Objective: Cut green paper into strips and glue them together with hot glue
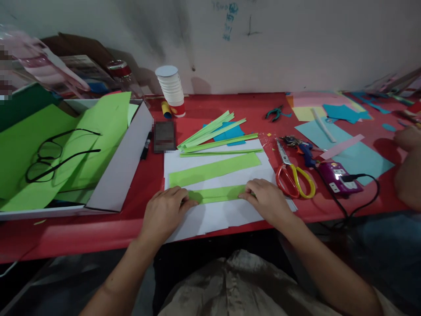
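A green paper strip (217, 194) lies across white paper sheets (213, 219), its near edge partly folded up. My left hand (167, 210) pinches the strip's left end between thumb and curled fingers. At the right end, my right hand (265, 199) is closed on the same strip in a similar pinch. Just beyond it rests a flat, wider green strip (213, 169). Farther back are several narrow folded green strips (210, 131), fanned over a piece of blue paper (230, 131).
Red-and-yellow scissors (292, 175), a glue gun (304, 151) and a purple power box (338, 177) with a cable are to the right. A white box (125, 162) holds green sheets and glasses (49, 151). Paper cups (171, 90) stand behind; another person's arm (408, 171) is far right.
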Demonstrator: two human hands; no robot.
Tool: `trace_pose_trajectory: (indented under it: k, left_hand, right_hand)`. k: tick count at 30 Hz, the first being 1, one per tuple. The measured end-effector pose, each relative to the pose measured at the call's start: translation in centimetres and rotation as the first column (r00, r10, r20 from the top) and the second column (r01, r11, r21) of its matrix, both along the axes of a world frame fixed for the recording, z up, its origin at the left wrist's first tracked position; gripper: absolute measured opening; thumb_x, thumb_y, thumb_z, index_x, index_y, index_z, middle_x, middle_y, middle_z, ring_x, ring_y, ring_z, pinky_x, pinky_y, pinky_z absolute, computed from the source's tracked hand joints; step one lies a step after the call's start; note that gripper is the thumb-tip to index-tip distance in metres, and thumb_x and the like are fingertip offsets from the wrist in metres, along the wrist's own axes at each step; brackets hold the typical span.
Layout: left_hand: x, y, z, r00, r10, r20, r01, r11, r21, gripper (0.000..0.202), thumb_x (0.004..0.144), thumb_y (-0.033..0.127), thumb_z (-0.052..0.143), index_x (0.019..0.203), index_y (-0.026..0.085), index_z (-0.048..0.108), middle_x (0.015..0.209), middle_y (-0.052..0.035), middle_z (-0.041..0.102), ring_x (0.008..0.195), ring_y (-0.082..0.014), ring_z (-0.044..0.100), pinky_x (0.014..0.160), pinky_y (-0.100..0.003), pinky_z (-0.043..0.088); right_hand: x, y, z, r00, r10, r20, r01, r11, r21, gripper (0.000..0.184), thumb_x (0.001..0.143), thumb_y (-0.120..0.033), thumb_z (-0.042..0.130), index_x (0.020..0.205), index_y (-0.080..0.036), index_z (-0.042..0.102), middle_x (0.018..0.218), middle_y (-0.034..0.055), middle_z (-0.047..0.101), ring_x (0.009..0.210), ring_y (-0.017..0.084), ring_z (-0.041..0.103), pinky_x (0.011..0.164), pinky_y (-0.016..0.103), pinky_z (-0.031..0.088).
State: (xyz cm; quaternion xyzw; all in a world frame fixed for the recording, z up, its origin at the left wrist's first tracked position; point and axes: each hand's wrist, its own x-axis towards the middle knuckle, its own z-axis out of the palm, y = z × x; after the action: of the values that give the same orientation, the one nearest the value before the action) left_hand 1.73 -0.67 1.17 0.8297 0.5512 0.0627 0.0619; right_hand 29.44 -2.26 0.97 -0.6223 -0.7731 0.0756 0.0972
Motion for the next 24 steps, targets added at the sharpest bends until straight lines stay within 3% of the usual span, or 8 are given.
trace_pose_trajectory:
  k: [6, 12, 15, 20, 24]
  left_hand:
    - [-1.0, 0.0, -1.0, 0.99, -0.018, 0.138, 0.015, 1.0, 0.023, 0.028, 0.086, 0.045, 0.052, 0.073, 0.021, 0.057, 0.075, -0.003, 0.063, 0.074, -0.02, 0.058, 0.068, -0.031, 0.041]
    - [-2.5, 0.4, -1.1, 0.936, 0.042, 0.349, 0.004, 0.991, -0.132, 0.017, 0.087, 0.033, 0.048, 0.088, 0.02, 0.059, 0.084, -0.0032, 0.066, 0.075, -0.017, 0.061, 0.07, -0.028, 0.048]
    - [-3.2, 0.5, -1.0, 0.926, 0.018, 0.378, 0.034, 0.991, -0.129, 0.018, 0.087, 0.032, 0.048, 0.091, 0.019, 0.061, 0.089, -0.0045, 0.066, 0.078, -0.0166, 0.062, 0.073, -0.028, 0.05]
    - [-4.4, 0.5, -1.3, 0.905, -0.149, 0.398, 0.154, 0.988, 0.019, 0.021, 0.089, 0.023, 0.044, 0.089, 0.019, 0.065, 0.098, -0.0059, 0.061, 0.089, -0.0163, 0.061, 0.079, -0.028, 0.051]
    - [-5.0, -0.1, -1.7, 0.905, -0.263, 0.333, 0.206, 0.958, 0.198, 0.034, 0.087, 0.008, 0.039, 0.086, 0.022, 0.07, 0.104, -0.0068, 0.058, 0.09, -0.0167, 0.058, 0.078, -0.031, 0.052]
  right_hand:
    - [1.5, -0.3, -0.8, 0.985, 0.013, -0.17, -0.004, 0.999, 0.049, 0.014, 0.087, -0.025, 0.06, 0.076, -0.021, 0.052, 0.075, 0.0027, 0.06, 0.075, 0.02, 0.053, 0.068, 0.03, 0.038]
    - [2.1, -0.5, -0.7, 0.964, 0.01, -0.264, -0.008, 1.0, 0.01, 0.012, 0.087, -0.016, 0.054, 0.076, -0.021, 0.052, 0.078, 0.004, 0.06, 0.077, 0.02, 0.054, 0.071, 0.032, 0.04]
    - [2.4, -0.6, -0.6, 0.954, -0.015, -0.301, 0.017, 1.0, 0.004, 0.013, 0.086, -0.014, 0.051, 0.076, -0.021, 0.054, 0.079, 0.0046, 0.059, 0.079, 0.02, 0.055, 0.072, 0.032, 0.042]
    - [2.5, -1.1, -1.1, 0.935, -0.058, -0.351, 0.087, 0.994, 0.068, 0.009, 0.085, -0.017, 0.053, 0.078, -0.02, 0.058, 0.08, 0.0033, 0.058, 0.077, 0.019, 0.056, 0.071, 0.032, 0.044]
    - [1.8, -2.0, -1.7, 0.972, -0.106, -0.211, 0.171, 0.931, 0.323, 0.012, 0.087, -0.023, 0.055, 0.08, -0.018, 0.063, 0.087, 0.0079, 0.055, 0.085, 0.024, 0.053, 0.077, 0.039, 0.045]
